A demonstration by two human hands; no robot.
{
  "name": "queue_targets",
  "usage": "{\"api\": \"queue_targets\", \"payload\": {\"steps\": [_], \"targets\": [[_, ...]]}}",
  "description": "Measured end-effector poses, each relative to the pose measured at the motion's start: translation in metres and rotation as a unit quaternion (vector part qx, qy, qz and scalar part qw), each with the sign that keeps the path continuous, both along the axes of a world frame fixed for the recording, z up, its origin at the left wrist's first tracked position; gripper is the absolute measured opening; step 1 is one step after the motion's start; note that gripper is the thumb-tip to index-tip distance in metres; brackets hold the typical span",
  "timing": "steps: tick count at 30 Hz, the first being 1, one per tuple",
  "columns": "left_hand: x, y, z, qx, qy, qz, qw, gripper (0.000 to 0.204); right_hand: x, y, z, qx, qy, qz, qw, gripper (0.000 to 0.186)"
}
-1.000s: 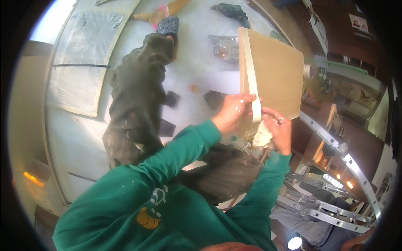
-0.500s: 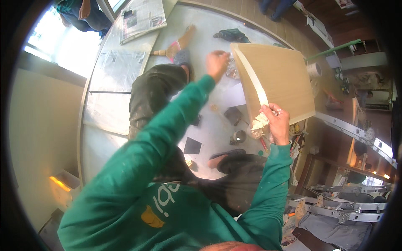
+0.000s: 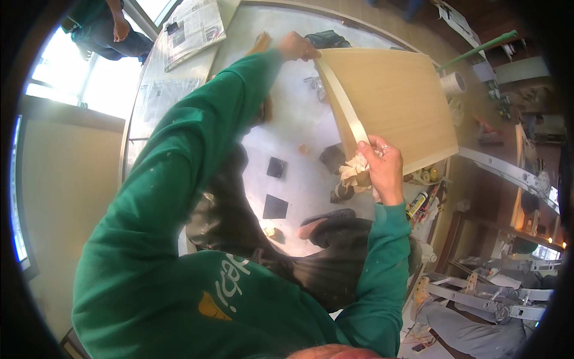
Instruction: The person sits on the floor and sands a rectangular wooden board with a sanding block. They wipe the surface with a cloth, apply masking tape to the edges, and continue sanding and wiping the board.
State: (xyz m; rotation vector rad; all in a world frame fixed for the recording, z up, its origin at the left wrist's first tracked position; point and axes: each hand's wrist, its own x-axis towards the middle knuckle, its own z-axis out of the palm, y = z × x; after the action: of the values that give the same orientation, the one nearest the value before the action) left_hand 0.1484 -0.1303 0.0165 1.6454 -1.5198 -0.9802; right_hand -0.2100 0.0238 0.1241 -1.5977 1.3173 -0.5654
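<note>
A light wood panel point(image 3: 388, 99) stands in front of me, tilted, with a pale strip of masking tape point(image 3: 344, 99) along its left edge. My left hand point(image 3: 298, 46) reaches to the panel's far left corner, its fingertips closed on the tape's far end. Lower down, my right hand point(image 3: 385, 167) pinches the near end of the strip between thumb and fingers. Crumpled pale tape point(image 3: 354, 170) hangs in a wad under that same hand. The panel's near edge is partly behind my right hand.
Dark square pieces point(image 3: 275, 206) lie on the pale floor sheet between my legs. Newspaper under plastic point(image 3: 194, 36) is at far left, where another person point(image 3: 110, 30) stands. A metal ladder point(image 3: 508, 179) and a green pole point(image 3: 478, 51) are at right.
My left hand has moved away from me, up to the panel's far corner and the tape's end. My right hand has shifted slightly left, still holding the strip and the crumpled wad.
</note>
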Motion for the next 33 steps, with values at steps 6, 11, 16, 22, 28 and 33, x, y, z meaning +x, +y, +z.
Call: {"api": "queue_targets", "payload": {"steps": [6, 11, 16, 22, 28, 33], "targets": [[-0.004, 0.001, -0.012, 0.019, -0.053, 0.061, 0.997, 0.026, 0.006, 0.005, 0.008, -0.003, 0.022, 0.008, 1.0, 0.024], [-0.039, 0.041, 0.003, 0.221, 0.178, 0.138, 0.949, 0.047, 0.008, 0.009, 0.017, -0.025, 0.035, 0.01, 0.999, 0.027], [-0.074, 0.07, 0.03, 0.256, 0.29, 0.109, 0.916, 0.047, 0.016, 0.011, 0.028, -0.043, 0.037, 0.011, 0.998, 0.028], [-0.08, 0.071, 0.026, 0.244, 0.39, 0.14, 0.877, 0.042, 0.032, 0.02, 0.04, -0.148, -0.012, -0.01, 0.989, 0.021], [-0.084, 0.072, 0.023, 0.235, 0.414, 0.148, 0.867, 0.043, 0.039, 0.022, 0.044, -0.243, -0.005, 0.029, 0.97, 0.019], [-0.096, 0.072, 0.01, 0.233, 0.384, 0.176, 0.876, 0.041, 0.033, 0.024, 0.036, -0.2, 0.033, 0.015, 0.979, 0.018]]}}
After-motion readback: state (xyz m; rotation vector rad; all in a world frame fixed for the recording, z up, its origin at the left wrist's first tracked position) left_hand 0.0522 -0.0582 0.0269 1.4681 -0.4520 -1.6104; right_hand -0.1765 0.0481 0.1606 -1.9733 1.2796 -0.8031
